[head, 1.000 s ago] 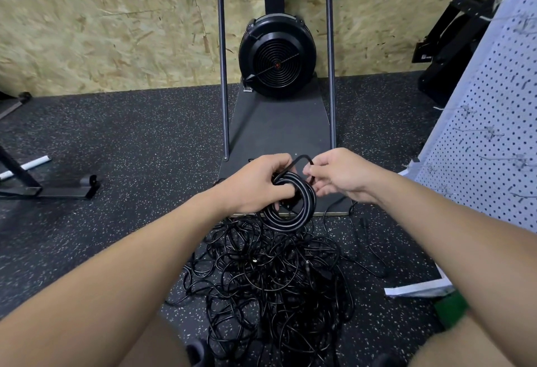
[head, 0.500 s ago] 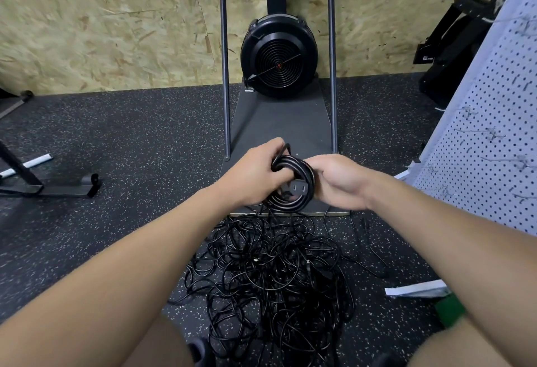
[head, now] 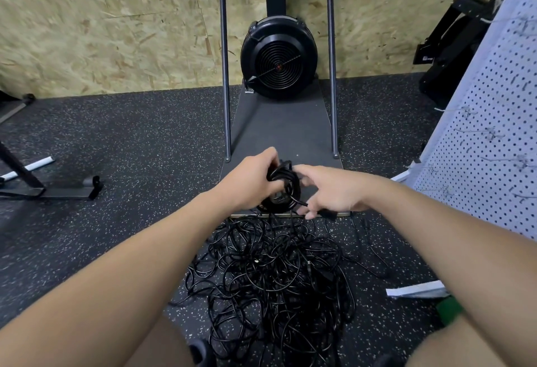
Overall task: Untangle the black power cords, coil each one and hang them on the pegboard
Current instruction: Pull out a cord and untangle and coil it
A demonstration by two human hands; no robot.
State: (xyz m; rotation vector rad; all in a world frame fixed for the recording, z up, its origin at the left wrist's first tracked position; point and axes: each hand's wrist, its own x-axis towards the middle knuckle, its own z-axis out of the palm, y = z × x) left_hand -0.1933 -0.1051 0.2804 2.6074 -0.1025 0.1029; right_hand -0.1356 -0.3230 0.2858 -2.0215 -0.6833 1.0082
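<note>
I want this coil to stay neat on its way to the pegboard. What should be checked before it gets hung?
1. Left hand grips the coiled cord: ok.
2. Loose tail tucked in: not ok; a strand sticks out low on the coil by the right hand.
3. Right hand's hold on that strand: cannot tell; its fingers are blurred.
4. Coil free of the tangled pile on the floor: cannot tell; strands meet below it.
5. Pegboard hooks free: ok; those visible look bare.

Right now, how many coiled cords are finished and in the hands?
1: the coiled cord, gripped by the left hand, right hand beside it. The tangled pile may hide others.
</note>
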